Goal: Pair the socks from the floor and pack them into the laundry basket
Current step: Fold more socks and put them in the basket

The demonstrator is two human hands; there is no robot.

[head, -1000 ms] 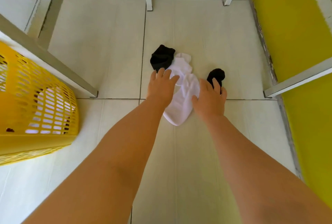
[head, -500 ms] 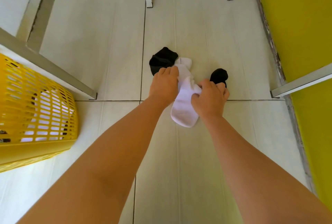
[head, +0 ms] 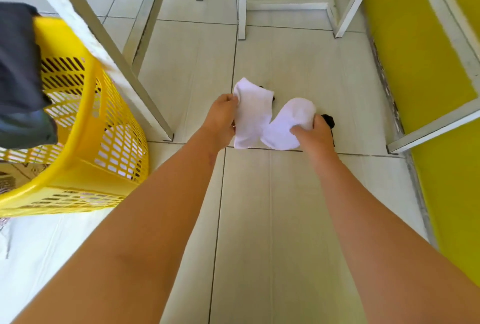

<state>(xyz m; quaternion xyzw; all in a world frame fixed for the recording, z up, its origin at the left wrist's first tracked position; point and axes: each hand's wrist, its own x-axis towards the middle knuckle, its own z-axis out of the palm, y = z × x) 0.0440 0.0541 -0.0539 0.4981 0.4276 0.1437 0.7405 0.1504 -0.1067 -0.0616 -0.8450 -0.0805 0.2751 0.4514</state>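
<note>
Two white socks are lifted off the tiled floor. My left hand (head: 220,118) grips one white sock (head: 250,113) by its edge. My right hand (head: 315,131) grips the other white sock (head: 289,122). The two socks touch at their lower ends. A black sock (head: 329,120) lies on the floor just behind my right hand, mostly hidden. A sliver of another black sock (head: 273,99) peeks out behind the left white sock. The yellow laundry basket (head: 85,142) stands at the left, with dark cloth (head: 18,69) hanging over its rim.
White metal table legs (head: 124,69) stand between the basket and the socks. More white frame legs (head: 241,12) stand further ahead. A yellow wall (head: 428,90) runs along the right, with a white bar (head: 436,121) crossing it low down.
Both hands closed on the white socks and lifted them off the floor, pulling them apart. The view rose and tilted up, and the basket now appears closer at the left.
</note>
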